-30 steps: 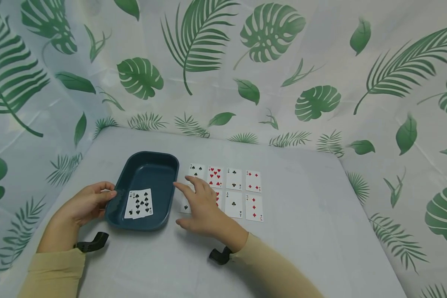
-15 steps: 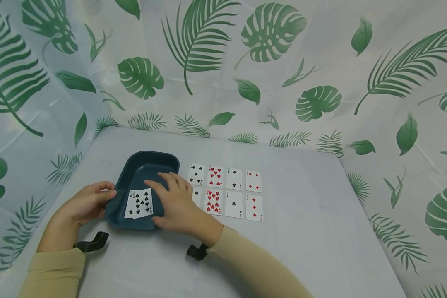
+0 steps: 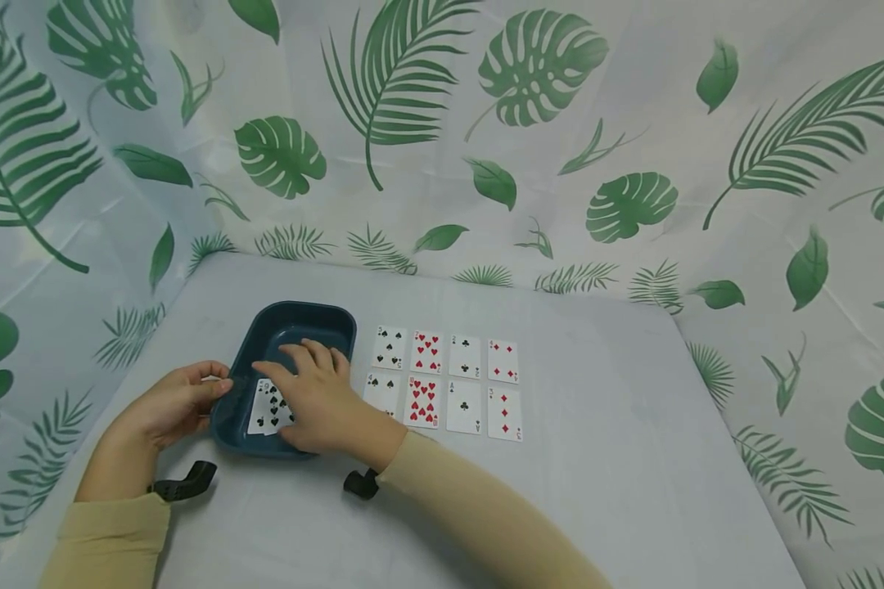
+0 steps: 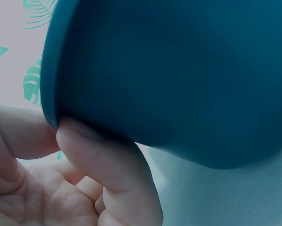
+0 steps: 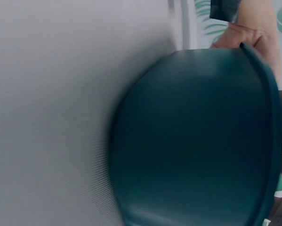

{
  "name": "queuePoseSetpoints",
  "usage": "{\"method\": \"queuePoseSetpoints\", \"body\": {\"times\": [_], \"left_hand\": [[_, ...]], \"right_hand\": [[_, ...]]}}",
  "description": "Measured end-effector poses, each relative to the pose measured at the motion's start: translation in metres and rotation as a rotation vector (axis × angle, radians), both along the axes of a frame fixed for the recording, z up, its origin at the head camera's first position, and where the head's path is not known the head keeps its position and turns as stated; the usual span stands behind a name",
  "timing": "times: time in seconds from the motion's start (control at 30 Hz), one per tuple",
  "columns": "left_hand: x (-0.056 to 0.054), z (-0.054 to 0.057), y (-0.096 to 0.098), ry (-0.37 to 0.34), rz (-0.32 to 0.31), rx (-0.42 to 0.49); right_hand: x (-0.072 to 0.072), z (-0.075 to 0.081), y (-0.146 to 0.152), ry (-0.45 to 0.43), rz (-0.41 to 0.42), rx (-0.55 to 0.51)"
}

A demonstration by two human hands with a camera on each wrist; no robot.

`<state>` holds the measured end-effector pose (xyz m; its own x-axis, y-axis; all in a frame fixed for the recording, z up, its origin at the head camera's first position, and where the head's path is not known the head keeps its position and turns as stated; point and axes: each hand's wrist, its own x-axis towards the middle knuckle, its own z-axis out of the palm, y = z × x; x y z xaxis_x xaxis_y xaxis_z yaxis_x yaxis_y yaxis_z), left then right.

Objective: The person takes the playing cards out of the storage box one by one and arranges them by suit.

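Observation:
A dark blue tray (image 3: pixel 265 339) stands at the left of the table in the head view. Overlapping black-suit playing cards (image 3: pixel 263 409) lie face up at its near end. My left hand (image 3: pixel 175 402) pinches the tray's left rim between thumb and fingers, as the left wrist view shows up close on the tray wall (image 4: pixel 169 80). Over the tray's right side, my right hand (image 3: pixel 324 402) hovers with fingers spread, partly covering the cards. Whether its fingertips touch a card is hidden. The tray's outer side (image 5: pixel 192 136) fills much of the right wrist view.
To the right of the tray, playing cards lie face up in two rows, including a spade card (image 3: pixel 390 347), a heart card (image 3: pixel 422 402), an ace of clubs (image 3: pixel 463 406) and a diamond card (image 3: pixel 504 413). A leaf-patterned curtain (image 3: pixel 427 147) stands behind the white table (image 3: pixel 597 425).
My right hand has moved left from above the cards on the table to over the tray, uncovering the left cards of both rows. My left hand has kept its hold on the rim.

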<state>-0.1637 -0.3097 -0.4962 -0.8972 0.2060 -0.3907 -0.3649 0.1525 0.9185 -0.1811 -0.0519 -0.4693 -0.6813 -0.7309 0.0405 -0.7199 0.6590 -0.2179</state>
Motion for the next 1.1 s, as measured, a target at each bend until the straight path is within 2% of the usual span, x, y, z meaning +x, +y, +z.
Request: {"method": "queuePoseSetpoints", "body": {"times": [0.17, 0.5, 0.83, 1.1], "left_hand": [[0.000, 0.000, -0.001, 0.002, -0.009, 0.014], [0.000, -0.002, -0.002, 0.013, -0.024, 0.022], [-0.001, -0.001, -0.001, -0.005, -0.023, 0.025], [0.001, 0.000, -0.002, 0.000, -0.021, 0.039]], "right_hand": [[-0.004, 0.000, -0.012, -0.006, 0.021, 0.081], [-0.011, -0.002, -0.027, -0.081, 0.011, 0.205], [-0.018, -0.007, -0.029, -0.133, 0.011, 0.247], [-0.019, -0.012, -0.032, -0.123, -0.011, 0.259]]}}
